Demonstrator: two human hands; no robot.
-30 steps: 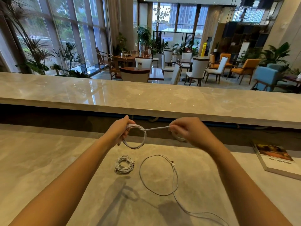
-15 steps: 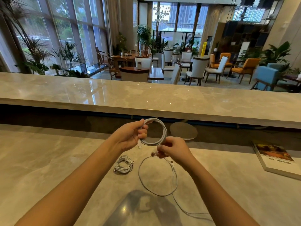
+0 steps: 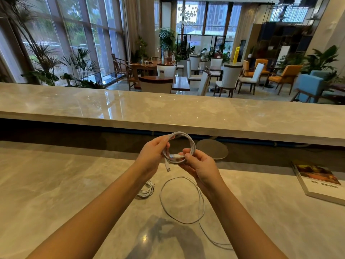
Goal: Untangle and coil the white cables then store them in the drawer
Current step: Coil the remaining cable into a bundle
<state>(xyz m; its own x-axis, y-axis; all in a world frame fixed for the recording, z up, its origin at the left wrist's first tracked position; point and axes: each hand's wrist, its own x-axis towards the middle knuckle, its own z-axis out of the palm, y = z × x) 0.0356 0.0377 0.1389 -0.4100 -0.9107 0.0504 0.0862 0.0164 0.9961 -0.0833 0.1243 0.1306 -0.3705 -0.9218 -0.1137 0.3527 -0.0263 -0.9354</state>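
Note:
A white cable coil hangs in the air above the marble counter. My left hand grips its left side, and a plug end dangles below the fingers. My right hand pinches the bottom of the same coil, with the other connector between its fingertips. On the counter below lies a small bundled white cable, partly hidden by my left forearm. A loose white cable forms a wide loop beside it and trails toward the near right. No drawer is in view.
A book lies at the counter's right edge. A raised marble ledge runs across behind the hands, with a dark gap and a round grey disc beneath it. Chairs and tables fill the room beyond.
The stretched strand has been wound into the coil. My right hand has come in from the right to the coil's bottom, and the coil has grown to several turns.

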